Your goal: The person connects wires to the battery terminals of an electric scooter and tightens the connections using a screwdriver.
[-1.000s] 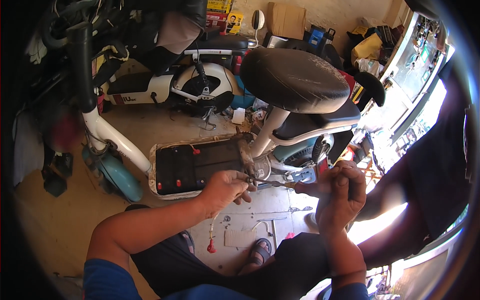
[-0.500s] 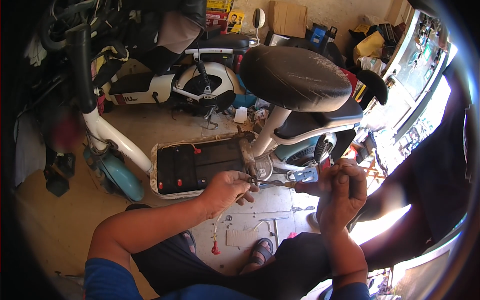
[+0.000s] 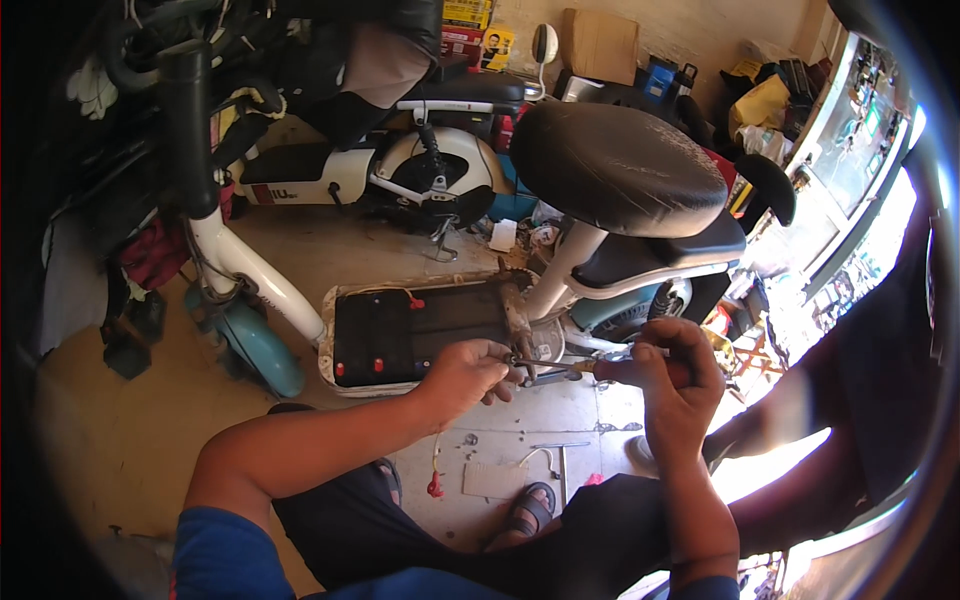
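My left hand [image 3: 462, 382] pinches a small metal-looking fitting [image 3: 514, 358] between thumb and fingers; it is too small to name. A thin pale wire [image 3: 436, 452] hangs below this hand, with a red-capped end [image 3: 435, 486]. My right hand [image 3: 685, 400] is closed on a screwdriver [image 3: 618, 372] with a dark red handle. The shaft points left, its tip at the fitting. Just beyond both hands lies a black battery pack [image 3: 425, 335] in the open footboard of an electric scooter, with red-capped terminals showing.
The scooter's worn black saddle [image 3: 620, 165] rises beyond my right hand, its white front tube [image 3: 265, 290] to the left. Another white scooter [image 3: 320, 180] stands behind. On the floor lie a cardboard piece [image 3: 494, 480] and a T-shaped tool [image 3: 563, 462]. Another person's dark-clothed leg [image 3: 850, 370] is at right.
The scene has shifted slightly right and down in the view. My right fingers, raised higher half a second ago, now wrap lower around the screwdriver handle. My left hand keeps its pinch.
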The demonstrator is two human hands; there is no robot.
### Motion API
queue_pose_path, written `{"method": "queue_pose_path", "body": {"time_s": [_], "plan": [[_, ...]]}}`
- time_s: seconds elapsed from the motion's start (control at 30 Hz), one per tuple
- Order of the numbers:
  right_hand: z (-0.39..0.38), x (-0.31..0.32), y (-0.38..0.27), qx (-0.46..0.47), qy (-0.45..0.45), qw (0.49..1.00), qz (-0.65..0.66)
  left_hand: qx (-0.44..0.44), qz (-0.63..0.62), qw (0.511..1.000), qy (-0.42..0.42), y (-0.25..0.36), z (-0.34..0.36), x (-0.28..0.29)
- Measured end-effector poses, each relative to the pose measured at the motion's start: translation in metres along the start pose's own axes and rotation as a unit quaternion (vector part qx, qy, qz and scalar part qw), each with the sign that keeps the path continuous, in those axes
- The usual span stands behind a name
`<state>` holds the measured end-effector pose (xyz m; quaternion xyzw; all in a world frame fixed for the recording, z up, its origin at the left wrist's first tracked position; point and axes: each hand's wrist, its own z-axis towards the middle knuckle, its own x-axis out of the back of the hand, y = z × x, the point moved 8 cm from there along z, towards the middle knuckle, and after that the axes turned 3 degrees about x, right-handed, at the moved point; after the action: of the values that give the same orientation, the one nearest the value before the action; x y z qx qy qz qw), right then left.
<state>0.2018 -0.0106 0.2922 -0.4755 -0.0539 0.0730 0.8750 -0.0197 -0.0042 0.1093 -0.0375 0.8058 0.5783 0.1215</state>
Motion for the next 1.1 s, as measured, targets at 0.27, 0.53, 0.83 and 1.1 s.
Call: {"method": "queue_pose_path", "body": {"time_s": [0.27,0.53,0.83,1.1], "plan": [[0.004,0.007,0.011,-0.122,-0.072,0.967,-0.213,-0.010,0.021,0.999,0.048,0.000,0.003,0.016],[-0.005,-0.020,0.006,-0.076,-0.190,0.956,-0.212,-0.036,0.016,0.995,0.087,0.008,0.003,0.034],[0.003,-0.064,0.002,0.090,-0.200,0.948,-0.232,-0.123,0.208,0.962,0.124,0.042,0.009,0.080],[0.065,-0.180,0.052,0.202,-0.251,0.923,-0.212,-0.099,0.238,0.934,0.249,0.032,0.025,0.208]]}}
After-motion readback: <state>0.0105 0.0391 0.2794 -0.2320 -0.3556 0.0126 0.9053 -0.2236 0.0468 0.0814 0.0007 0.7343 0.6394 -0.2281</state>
